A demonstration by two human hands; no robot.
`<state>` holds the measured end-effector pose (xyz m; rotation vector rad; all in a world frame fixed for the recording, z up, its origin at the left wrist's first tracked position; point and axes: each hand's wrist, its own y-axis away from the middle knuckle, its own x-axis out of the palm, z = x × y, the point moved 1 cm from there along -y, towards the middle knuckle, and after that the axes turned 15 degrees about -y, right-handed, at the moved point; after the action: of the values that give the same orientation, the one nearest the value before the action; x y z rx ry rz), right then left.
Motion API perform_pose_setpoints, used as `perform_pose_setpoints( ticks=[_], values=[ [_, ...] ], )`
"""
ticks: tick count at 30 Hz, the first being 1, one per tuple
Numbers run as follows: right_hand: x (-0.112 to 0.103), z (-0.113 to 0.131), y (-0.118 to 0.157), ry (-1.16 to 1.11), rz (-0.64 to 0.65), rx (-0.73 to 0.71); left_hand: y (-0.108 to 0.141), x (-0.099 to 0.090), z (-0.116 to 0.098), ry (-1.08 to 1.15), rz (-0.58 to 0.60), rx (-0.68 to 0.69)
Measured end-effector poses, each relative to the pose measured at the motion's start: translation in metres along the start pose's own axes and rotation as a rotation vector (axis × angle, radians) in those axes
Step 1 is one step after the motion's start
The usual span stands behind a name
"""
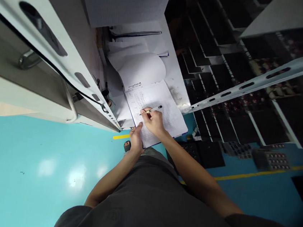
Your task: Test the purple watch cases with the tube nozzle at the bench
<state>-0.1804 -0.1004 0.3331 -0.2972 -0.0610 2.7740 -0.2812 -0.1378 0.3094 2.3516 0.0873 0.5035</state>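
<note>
A clipboard [163, 127] with a metal clip [134, 86] and a stack of paper sheets is in front of me. Its printed top sheet bears handwritten marks in rows, and other sheets [142, 67] are folded back over the clip. My right hand [154, 123] is closed around a pen [149, 111], its tip at the sheet near the written rows. With my left hand [136, 137] I grip the clipboard's near left edge, thumb on top. The fingers beneath the board are hidden.
The clipboard's far part lies over a white shelf [179, 78] with more papers and another clipboard [138, 35]. A slotted metal post [81, 79] stands left, another [241, 86] right. Racks of dark panels [269, 122] fill the right side. Yellow lines [264, 175] cross the floor.
</note>
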Motion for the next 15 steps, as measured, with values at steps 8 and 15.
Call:
perform_pose_setpoints(
  ticks=[8, 15],
  values=[
    [-0.012, -0.009, -0.005, -0.123, -0.128, 0.046, 0.0, 0.001, 0.001, 0.031, 0.005, -0.009],
    [-0.024, -0.006, -0.013, -0.211, -0.157, 0.03, -0.002, 0.0, 0.004, 0.039, 0.011, -0.038]
  ],
)
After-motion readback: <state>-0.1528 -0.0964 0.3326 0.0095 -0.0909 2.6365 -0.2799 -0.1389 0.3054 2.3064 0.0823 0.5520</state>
